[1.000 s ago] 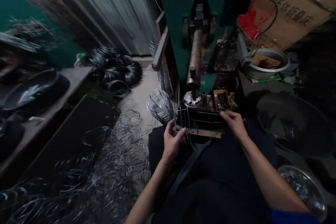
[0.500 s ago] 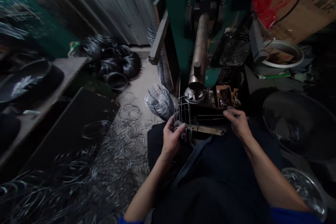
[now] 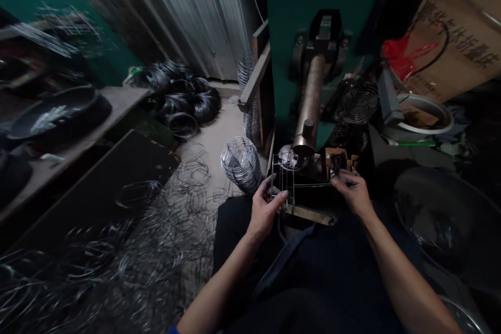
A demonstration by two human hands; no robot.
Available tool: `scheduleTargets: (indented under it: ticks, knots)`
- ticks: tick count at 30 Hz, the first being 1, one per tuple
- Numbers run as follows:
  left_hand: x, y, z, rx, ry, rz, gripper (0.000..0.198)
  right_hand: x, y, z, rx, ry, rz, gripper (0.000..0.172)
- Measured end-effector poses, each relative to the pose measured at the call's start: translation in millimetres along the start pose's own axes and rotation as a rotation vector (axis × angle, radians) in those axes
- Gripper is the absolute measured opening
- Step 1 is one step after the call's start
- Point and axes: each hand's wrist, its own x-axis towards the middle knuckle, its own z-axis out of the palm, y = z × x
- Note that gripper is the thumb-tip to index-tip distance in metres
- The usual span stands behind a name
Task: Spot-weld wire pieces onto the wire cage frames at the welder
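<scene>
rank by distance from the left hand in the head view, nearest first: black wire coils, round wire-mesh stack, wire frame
1. Wire frame: in the left hand.
2. Round wire-mesh stack: beyond the hand, left side.
3. Black wire coils: farther back left, near the corrugated metal sheeting.

Silver-grey thin-wire frame [image 3: 283, 171], open grid pattern; silver round wire-basket stack [image 3: 241, 167], crisscross mesh pattern; deep green box-shaped metal machine [image 3: 289, 2]; brownish-grey cylindrical metal arm [image 3: 311, 95]; black round wire fan guard [image 3: 358, 102], concentric-ring pattern; bright red crumpled plastic bag [image 3: 403, 57]; tan cardboard box [image 3: 457, 36], black printed characters; grey corrugated metal wall [image 3: 183, 15], parallel stripes; black round wire coils [image 3: 205, 103]; dark navy cloth [image 3: 332, 271] over the lap; bright green thin strip [image 3: 415, 143]
</scene>
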Motion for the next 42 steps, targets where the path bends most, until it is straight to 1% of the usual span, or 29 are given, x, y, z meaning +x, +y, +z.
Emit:
scheduleTargets:
  ticks: [3, 10, 15, 18, 21, 25, 34, 39, 42]
  knots:
    - [3, 1, 1.6, 0.008, 0.003, -0.008, 0.073, 0, 4, -1, -0.012, 0.000, 0.015, 0.054]
    - [9, 4, 6.2, 0.014, 0.026, -0.011, 0.072, 5, 6, -3, -0.019, 0.039, 0.023, 0.055]
    - [12, 6, 10.4, 0.000, 0.022, -0.025, 0.077, 11, 2, -1, -0.022, 0.014, 0.023, 0.055]
    - [15, 6, 11.6, -0.010, 0.016, -0.034, 0.080, 13, 5, 0, -0.019, 0.010, 0.025, 0.054]
    - [18, 6, 12.4, -0.012, 0.015, -0.026, 0.077, 15, 11, -1, -0.016, 0.004, 0.041, 0.054]
    - [23, 6, 14.5, -0.017, 0.007, -0.021, 0.075, 19, 15, -4, -0.026, 0.007, 0.027, 0.053]
    - [29, 10, 23.3, -0.055, -0.006, -0.017, 0.075, 29, 12, -8, -0.029, -0.004, 0.039, 0.053]
    - [34, 9, 23.1, -0.051, -0.021, -0.013, 0.075, 34, 11, -9, -0.041, 0.003, 0.041, 0.055]
    - [37, 10, 23.1, -0.029, -0.009, 0.007, 0.071, 37, 10, -9, -0.056, 0.006, 0.055, 0.057]
